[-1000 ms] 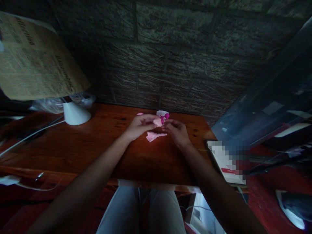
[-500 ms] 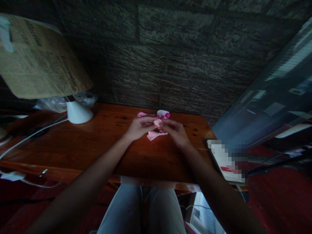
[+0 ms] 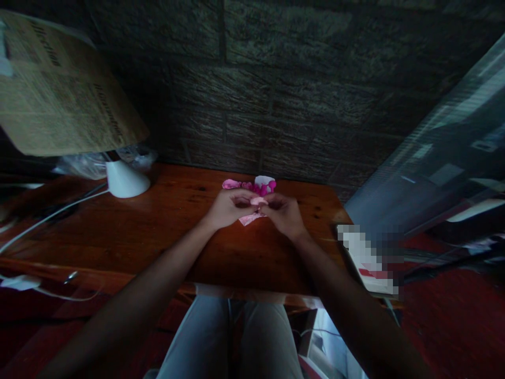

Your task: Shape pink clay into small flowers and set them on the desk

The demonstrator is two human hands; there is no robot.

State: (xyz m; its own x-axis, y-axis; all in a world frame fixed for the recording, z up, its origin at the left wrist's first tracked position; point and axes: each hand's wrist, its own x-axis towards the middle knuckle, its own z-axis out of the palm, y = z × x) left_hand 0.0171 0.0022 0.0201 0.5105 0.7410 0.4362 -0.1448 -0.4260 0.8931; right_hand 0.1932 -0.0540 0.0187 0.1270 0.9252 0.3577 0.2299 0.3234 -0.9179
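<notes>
Between my fingertips, over the wooden table [image 3: 252,263], is a small pale pink crumpled piece [image 3: 259,201]; it looks like paper or soft clay, and I cannot tell which. My left hand [image 3: 229,209] pinches it from the left side. From the right, my right hand [image 3: 286,213] pinches it too. A flat light pink piece [image 3: 248,219] lies on the table just below my fingers. Behind my hands are bright magenta bits [image 3: 265,188], a pink piece [image 3: 231,183] and a white scrap [image 3: 263,180], partly hidden by my fingers.
On the left stands a lamp with a white base [image 3: 127,180] and a newspaper-covered shade [image 3: 67,95], its white cord trailing across the table. A dark brick wall [image 3: 276,95] rises behind. A blurred-out flat object [image 3: 366,260] sits at the right edge.
Both hands have lowered slightly, and the pale pink piece between them now looks flatter and wider. More of the magenta bits behind the hands shows.
</notes>
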